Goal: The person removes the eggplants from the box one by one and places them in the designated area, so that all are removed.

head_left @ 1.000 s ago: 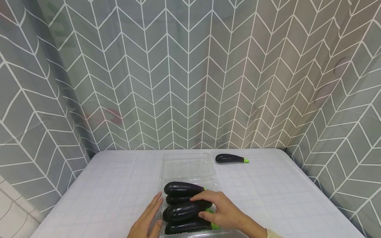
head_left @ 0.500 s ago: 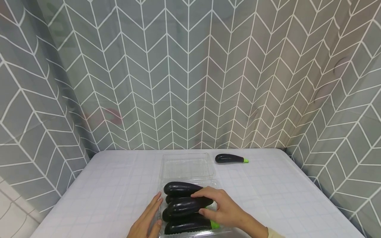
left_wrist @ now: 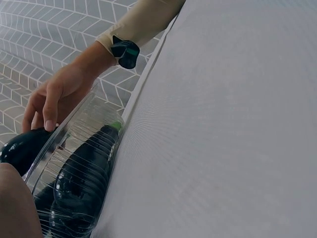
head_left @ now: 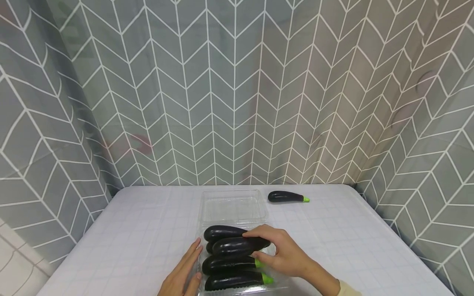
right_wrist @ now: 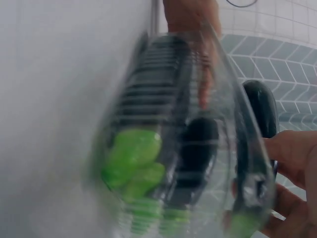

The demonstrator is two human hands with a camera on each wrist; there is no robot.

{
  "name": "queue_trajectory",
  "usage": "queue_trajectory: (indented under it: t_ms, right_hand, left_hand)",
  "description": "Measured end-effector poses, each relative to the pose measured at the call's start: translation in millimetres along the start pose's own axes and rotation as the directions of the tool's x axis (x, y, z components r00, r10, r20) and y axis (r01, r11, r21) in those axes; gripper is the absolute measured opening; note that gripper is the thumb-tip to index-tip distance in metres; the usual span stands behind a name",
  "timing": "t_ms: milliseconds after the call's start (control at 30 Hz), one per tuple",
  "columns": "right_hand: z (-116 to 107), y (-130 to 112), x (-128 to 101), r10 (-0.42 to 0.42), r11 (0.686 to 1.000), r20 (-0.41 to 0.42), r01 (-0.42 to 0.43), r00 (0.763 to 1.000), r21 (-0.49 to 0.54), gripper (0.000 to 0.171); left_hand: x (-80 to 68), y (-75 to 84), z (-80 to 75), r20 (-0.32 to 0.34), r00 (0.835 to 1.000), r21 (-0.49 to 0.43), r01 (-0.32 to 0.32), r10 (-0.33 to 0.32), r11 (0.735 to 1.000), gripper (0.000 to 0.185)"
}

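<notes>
Right hand (head_left: pixel 286 255) fingers grip eggplant (head_left: pixel 238 245), held atop others in clear tray (head_left: pixel 273 283) on table (head_left: pixel 140 234). Left hand (head_left: pixel 183 277) flat, fingers straight, against tray's left side.

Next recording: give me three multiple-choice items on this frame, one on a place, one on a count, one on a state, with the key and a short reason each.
1. Where does the lone eggplant lie?
A. On the table, right of the open lid
B. Inside the lid
C. On the floor

2. How many eggplants show in all in the head view?
A. Three
B. Five
C. Eight

3. What is the right hand doing?
A. Resting flat on the table
B. Gripping the upper eggplant
C. Closing the lid

Key:
1 A: it rests on the table beside the clear lid, apart from it.
2 B: four at the clear tray, one apart.
3 B: its fingers curl over the upper eggplant; the left hand lies flat against the tray's left side.
</notes>
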State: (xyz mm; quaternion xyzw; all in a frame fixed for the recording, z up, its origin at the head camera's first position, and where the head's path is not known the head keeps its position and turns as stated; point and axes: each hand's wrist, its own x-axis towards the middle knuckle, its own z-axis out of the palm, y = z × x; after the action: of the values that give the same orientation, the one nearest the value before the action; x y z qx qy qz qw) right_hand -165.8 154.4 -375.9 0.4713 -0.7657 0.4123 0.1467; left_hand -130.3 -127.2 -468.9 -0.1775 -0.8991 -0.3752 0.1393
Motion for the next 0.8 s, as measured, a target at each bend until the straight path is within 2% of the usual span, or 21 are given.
queue_trajectory:
  t_ms: [200,300,567,733,800]
  right_hand:
    - [-11,-3,3,0.009,0.999,-0.024,-0.009,1.0,-0.032,0.048]
    - [-14,-3,4,0.014,0.999,-0.033,-0.015,0.999,-0.044,0.05]
    - [-22,-1,4,0.016,0.995,-0.052,-0.021,0.999,-0.093,0.046]
    - [-25,1,4,0.026,0.993,-0.068,-0.033,0.997,-0.115,0.044]
    - [-26,2,4,0.025,0.992,-0.071,-0.034,0.997,-0.118,0.044]
  left_hand:
    - [-2.2,0.5,-1.6,0.04,0.999,-0.006,0.016,-0.016,1.0,0.059]
    - [-0.7,0.6,-1.7,0.031,0.999,0.002,-0.006,0.006,1.0,0.059]
    - [-1.6,1.8,-2.3,0.026,0.999,-0.014,0.02,-0.02,1.0,0.061]
    - [-0.3,-0.2,0.0,-0.02,0.999,0.007,-0.039,0.039,0.999,0.061]
    - [0.4,-0.8,1.5,-0.046,0.997,0.046,-0.065,0.067,0.997,0.059]
